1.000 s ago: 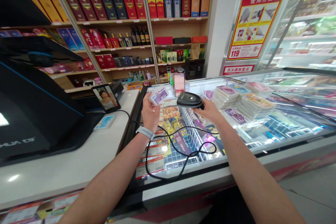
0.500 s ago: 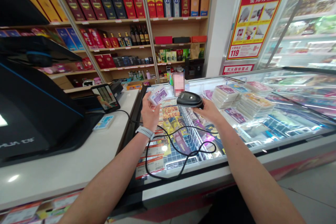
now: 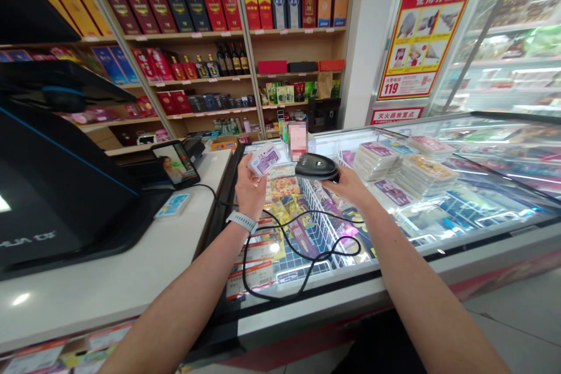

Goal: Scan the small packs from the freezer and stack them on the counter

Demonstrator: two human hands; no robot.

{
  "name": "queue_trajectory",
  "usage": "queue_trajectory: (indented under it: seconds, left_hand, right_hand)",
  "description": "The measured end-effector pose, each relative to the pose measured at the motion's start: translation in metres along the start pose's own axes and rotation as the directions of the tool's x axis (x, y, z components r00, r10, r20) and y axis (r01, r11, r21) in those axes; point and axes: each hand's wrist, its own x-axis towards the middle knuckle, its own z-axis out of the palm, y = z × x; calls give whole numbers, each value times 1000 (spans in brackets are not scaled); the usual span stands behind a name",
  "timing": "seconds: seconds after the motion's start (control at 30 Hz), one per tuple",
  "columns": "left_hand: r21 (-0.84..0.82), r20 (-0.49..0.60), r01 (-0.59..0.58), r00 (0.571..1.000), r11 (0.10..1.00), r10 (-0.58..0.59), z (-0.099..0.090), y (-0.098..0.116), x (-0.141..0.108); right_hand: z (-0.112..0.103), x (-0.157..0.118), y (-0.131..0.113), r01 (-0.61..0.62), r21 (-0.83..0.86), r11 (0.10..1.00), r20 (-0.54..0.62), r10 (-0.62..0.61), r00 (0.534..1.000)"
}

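Apparently scanner (image 3: 316, 166) over glass-topped freezer (image 3: 495, 155), white counter (image 3: 109, 245)

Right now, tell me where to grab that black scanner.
Grip the handheld barcode scanner by its domed top, coming from above at the free left end. The right hand supports the other end from below, so the rounded top stays uncovered and offers the easiest hold.

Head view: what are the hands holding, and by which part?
The left hand holds a white-and-purple packet by its lower end; the right hand holds a black corded barcode scanner by its rear end.
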Motion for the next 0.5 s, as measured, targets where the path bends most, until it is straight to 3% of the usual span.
queue_trajectory:
  seconds: [0.5]
  left_hand:
    - [-13, 18, 27, 999, 1000, -27, 0, 4, -1]
  right_hand:
    - [1, 1, 0, 10, 1, 1000, -14, -10, 1000]
